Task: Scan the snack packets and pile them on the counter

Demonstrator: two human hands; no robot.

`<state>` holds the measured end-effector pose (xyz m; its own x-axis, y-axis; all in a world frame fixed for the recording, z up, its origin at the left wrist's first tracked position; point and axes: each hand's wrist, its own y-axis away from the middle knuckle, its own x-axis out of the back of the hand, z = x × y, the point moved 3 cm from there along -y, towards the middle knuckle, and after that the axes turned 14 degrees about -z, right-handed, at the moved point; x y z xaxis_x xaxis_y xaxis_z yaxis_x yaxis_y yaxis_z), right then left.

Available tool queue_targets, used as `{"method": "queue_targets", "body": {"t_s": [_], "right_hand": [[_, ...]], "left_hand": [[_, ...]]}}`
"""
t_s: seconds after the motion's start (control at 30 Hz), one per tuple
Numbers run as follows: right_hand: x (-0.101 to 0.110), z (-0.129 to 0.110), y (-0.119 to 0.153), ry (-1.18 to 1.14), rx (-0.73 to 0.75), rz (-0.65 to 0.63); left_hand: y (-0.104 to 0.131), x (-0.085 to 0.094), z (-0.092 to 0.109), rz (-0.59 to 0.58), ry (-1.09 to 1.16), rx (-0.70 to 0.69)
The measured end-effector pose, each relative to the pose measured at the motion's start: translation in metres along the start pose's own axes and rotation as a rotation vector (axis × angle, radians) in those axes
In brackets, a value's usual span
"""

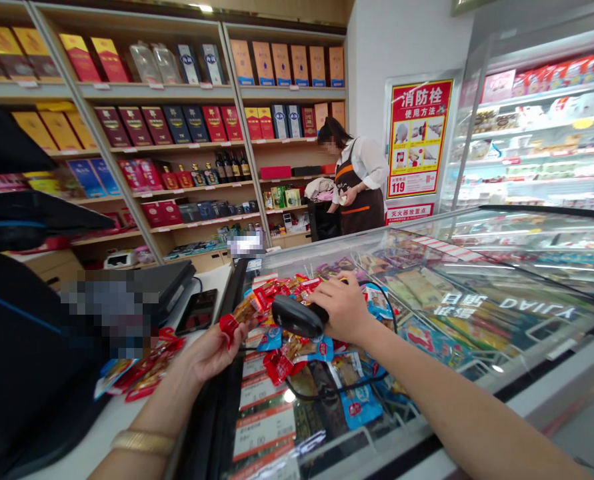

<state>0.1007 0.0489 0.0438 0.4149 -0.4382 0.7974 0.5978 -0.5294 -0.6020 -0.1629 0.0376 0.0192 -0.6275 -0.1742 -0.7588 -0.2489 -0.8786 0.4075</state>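
My right hand (344, 307) is wrapped round the handle of a black barcode scanner (297, 316), its head turned left. In my left hand (214, 352) I pinch a red and clear snack packet (241, 315) just left of the scanner head. Under both hands, a heap of red and blue snack packets (287, 350) lies on the glass top of a freezer (321, 443). The scanner's black cable (337, 392) loops over the heap. More red packets (157, 367) lie on the white counter, beside my left forearm.
A black phone (197, 311) lies on the white counter (217, 283), near dark checkout equipment (21, 333) at left. Price labels (264, 430) lie along the freezer's near left side. A person in an apron (359, 177) stands beyond the freezer, before shelves of boxes (171, 127).
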Motion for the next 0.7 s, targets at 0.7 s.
{"method": "queue_targets", "body": {"t_s": [0.7], "right_hand": [[0.000, 0.014, 0.005, -0.017, -0.065, 0.133]], "left_hand": [[0.053, 0.031, 0.091, 0.815, -1.421, -0.882]]}}
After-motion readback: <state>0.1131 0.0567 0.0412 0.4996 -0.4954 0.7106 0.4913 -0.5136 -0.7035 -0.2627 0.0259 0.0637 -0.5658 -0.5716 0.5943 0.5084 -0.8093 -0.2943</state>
